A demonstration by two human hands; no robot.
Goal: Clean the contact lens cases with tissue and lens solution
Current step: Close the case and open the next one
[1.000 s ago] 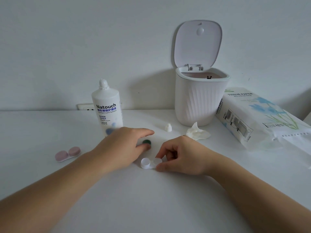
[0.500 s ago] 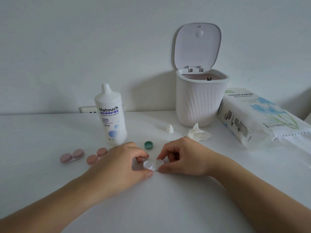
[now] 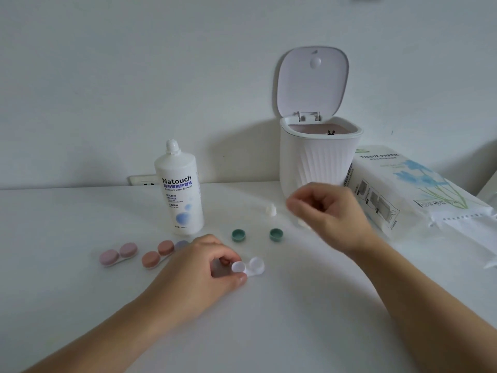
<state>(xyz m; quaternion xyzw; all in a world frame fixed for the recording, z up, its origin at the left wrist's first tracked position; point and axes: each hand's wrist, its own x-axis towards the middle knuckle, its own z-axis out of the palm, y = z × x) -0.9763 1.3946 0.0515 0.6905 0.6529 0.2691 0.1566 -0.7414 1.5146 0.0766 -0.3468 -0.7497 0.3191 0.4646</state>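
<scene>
Your left hand (image 3: 199, 267) pinches the open white lens case (image 3: 248, 266) on the desk (image 3: 269, 319). Your right hand (image 3: 329, 214) hangs loosely curled and empty near the tissue pack (image 3: 408, 189); two green caps (image 3: 238, 235) lie beside the solution bottle (image 3: 178, 192).

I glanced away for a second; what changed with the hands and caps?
The right hand let go of the white case and lifted toward the bin. A second green cap now lies beside the first. The left hand still pinches the case; the bottle stayed put.
</scene>
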